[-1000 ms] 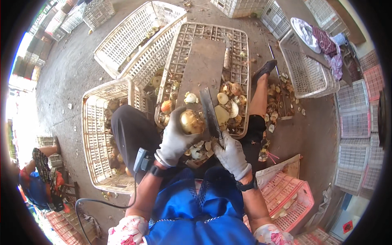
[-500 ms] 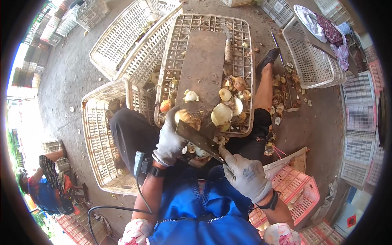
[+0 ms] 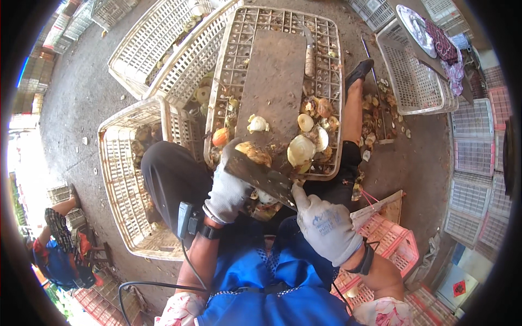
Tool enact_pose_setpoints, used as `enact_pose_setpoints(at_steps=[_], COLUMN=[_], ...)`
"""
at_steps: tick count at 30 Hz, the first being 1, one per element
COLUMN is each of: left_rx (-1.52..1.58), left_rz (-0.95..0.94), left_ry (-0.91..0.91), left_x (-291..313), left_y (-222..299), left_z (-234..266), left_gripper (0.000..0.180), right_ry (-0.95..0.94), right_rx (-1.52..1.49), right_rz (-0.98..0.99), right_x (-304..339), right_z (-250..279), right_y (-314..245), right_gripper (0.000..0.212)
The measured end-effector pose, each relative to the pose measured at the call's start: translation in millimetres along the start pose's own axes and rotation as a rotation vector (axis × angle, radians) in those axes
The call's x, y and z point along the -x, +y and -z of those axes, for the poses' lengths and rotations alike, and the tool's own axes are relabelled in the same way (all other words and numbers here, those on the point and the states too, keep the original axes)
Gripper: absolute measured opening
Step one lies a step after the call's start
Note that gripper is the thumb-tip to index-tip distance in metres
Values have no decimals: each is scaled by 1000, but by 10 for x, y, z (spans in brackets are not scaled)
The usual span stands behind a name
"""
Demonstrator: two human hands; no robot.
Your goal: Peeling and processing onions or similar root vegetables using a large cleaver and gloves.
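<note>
low and right of centre in the frame, the gloved right hand (image 3: pixel 329 228) is closed around the handle of a broad knife (image 3: pixel 258 175); up and left of it, the gloved left hand (image 3: pixel 224 189) cups an onion (image 3: pixel 255 153) near the middle, partly behind the blade. the blade could skid off the onion's rounded side and nick the left hand, since they overlap in view, or a loose grip could let the onion roll. the knife's long axis runs lower right to upper left, tip by the left hand; which way the onion's root points, i cannot tell. farther up lies a brown board (image 3: pixel 274 76).
</note>
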State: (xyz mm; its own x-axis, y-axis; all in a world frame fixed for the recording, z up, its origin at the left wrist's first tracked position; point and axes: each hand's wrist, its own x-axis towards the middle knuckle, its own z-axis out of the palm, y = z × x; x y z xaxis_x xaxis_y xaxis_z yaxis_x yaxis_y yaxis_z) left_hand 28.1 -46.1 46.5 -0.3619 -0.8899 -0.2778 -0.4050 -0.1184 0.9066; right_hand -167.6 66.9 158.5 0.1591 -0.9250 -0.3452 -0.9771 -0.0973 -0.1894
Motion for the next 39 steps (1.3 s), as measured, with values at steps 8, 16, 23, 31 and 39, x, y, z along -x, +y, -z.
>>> enact_pose_setpoints(at_steps=[8, 16, 23, 31, 39], left_rx=[-154, 135, -651, -381, -88], left_rz=[-130, -152, -657, -345, -380], left_ry=[52, 23, 2, -20, 193], left_x=[70, 208, 106, 283, 494], left_y=[49, 141, 295, 47, -38], left_z=[-71, -75, -62, -144, -332], left_gripper=[79, 90, 85, 88, 78], right_ry=[224, 92, 403, 417, 332], right_rx=[-208, -1008, -782, -828, -705], right_rz=[126, -165, -91, -183, -113], right_x=[-720, -760, -153, 184, 489], right_z=[-288, -492, -762, -856, -438], right_y=[200, 389, 168, 29, 193], right_gripper=[36, 20, 19, 14, 37])
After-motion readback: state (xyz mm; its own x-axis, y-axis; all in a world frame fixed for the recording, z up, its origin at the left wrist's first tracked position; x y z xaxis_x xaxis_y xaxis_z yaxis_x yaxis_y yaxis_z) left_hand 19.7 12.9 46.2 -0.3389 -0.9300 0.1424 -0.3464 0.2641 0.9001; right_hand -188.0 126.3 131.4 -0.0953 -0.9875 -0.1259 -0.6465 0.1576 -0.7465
